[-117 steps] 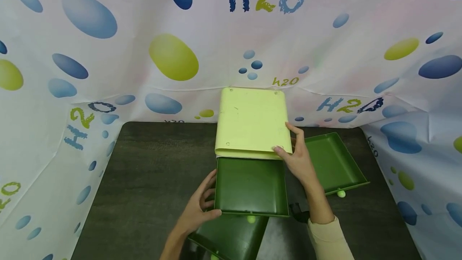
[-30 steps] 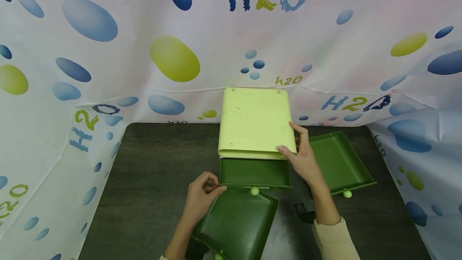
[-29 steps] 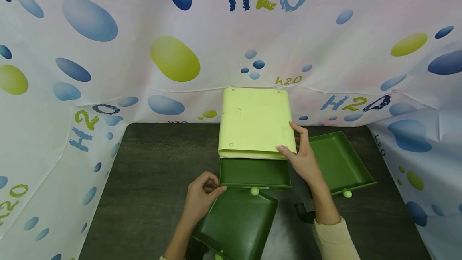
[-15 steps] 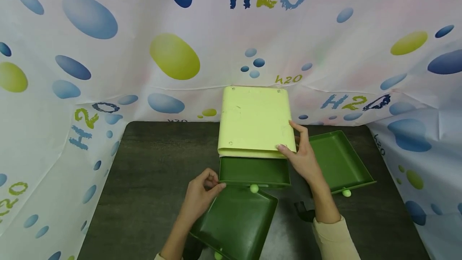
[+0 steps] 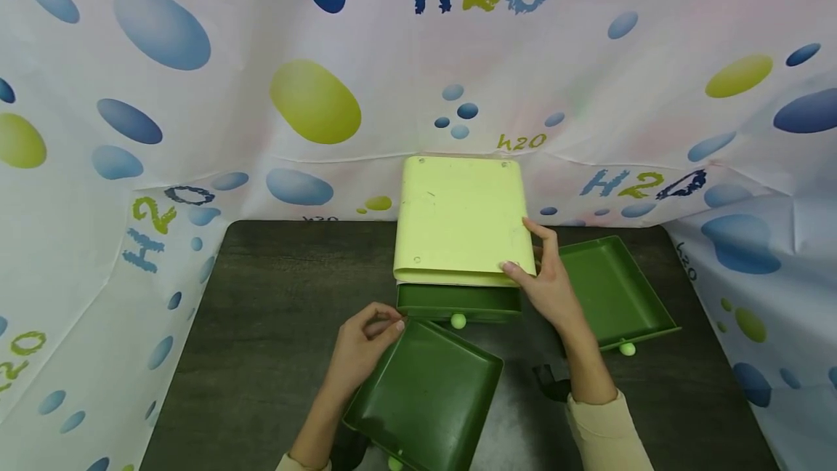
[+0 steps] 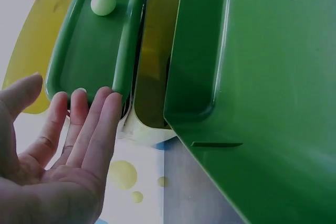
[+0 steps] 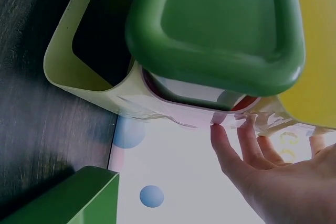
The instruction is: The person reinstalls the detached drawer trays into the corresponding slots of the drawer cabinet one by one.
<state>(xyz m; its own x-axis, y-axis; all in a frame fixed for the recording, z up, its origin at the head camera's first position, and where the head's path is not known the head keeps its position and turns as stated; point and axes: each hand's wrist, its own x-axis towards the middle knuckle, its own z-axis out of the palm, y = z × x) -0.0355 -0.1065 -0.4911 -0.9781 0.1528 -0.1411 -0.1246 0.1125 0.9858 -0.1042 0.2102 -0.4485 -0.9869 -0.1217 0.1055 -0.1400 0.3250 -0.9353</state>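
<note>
A pale yellow drawer cabinet [image 5: 464, 216] stands at the back of the table. Its green drawer [image 5: 428, 310] with a round light-green knob [image 5: 458, 321] juts out a short way below the top panel. My left hand [image 5: 360, 351] touches the left end of that drawer's front; in the left wrist view its fingers [image 6: 97, 129] are extended against the front's edge, thumb apart. My right hand [image 5: 549, 289] holds the cabinet's front right corner, thumb on top and fingers along the side. In the right wrist view, an open slot [image 7: 94, 40] shows beside the drawer front [image 7: 220, 30].
One loose green drawer [image 5: 431, 391] lies askew in front of the cabinet, close to my left hand. Another loose drawer [image 5: 608, 289] sits right of the cabinet, behind my right forearm. A small black object [image 5: 552, 385] lies on the dark table [image 5: 275, 311].
The drawer has slid back into the cabinet, from mostly out to only a short stretch showing. My left hand has moved forward with its front. The right hand keeps its place on the cabinet.
</note>
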